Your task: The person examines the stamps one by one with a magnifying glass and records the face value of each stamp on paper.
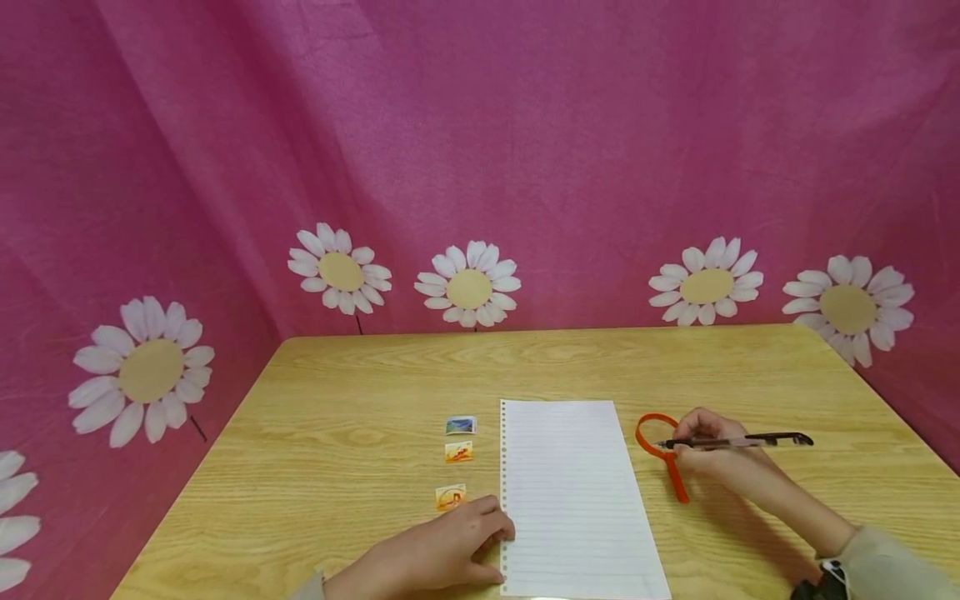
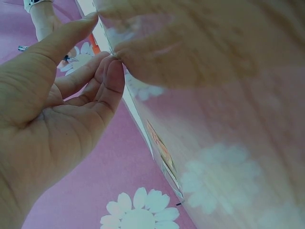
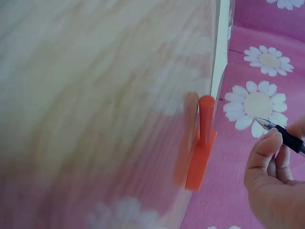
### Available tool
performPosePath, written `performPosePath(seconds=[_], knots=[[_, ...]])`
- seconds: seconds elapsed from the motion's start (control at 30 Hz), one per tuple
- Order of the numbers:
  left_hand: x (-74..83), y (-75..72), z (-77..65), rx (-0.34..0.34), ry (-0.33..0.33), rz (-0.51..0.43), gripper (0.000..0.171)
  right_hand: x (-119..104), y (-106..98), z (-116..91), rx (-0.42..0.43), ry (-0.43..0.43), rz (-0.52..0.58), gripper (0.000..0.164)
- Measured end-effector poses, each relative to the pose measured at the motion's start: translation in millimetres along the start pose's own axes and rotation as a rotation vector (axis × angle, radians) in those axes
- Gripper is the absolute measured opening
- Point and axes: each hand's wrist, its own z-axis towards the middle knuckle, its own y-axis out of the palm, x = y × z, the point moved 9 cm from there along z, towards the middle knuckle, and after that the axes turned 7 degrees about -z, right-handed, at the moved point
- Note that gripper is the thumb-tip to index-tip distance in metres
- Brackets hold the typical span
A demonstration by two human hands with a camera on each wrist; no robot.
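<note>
My right hand (image 1: 712, 446) pinches a pen (image 1: 761, 440), its tip pointing left, above a red magnifying glass (image 1: 677, 479) on the table. From the right wrist, the pen's black grip (image 3: 287, 139) and bare tip show between thumb and fingers, apart from the tabletop. A white lined sheet of paper (image 1: 570, 492) with punched holes lies in the middle. Against its lower left edge rests my left hand (image 1: 450, 546), fingertips down and loosely bent. Just beyond that hand sits an orange-and-yellow stamp-like picture (image 1: 451, 497).
Two more small stamp-like pictures, one yellow (image 1: 459, 452) and one blue-green (image 1: 461, 426), lie left of the paper in a column. The glossy wooden table (image 1: 337, 467) has a pink curtain (image 1: 525, 150) with white daisies behind it and at its sides.
</note>
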Motion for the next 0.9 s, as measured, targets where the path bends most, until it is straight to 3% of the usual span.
performPosePath(seconds=[0.07, 0.33, 0.67, 0.9], knots=[[-0.7, 0.5, -0.4, -0.002, -0.003, -0.003, 0.028, -3, 4, 1, 0.002, -0.002, -0.039, 0.008], [-0.4, 0.2, -1.4, 0.015, 0.014, 0.009, 0.027, -4, 26, 3, -0.084, 0.16, -0.026, 0.014], [-2.4, 0.9, -1.7, -0.003, -0.007, -0.017, 0.03, -16, 52, 8, -0.131, 0.136, 0.008, 0.017], [-3.0, 0.1, 0.2, 0.001, -0.002, -0.013, 0.03, -23, 70, 15, -0.124, 0.179, 0.015, 0.017]])
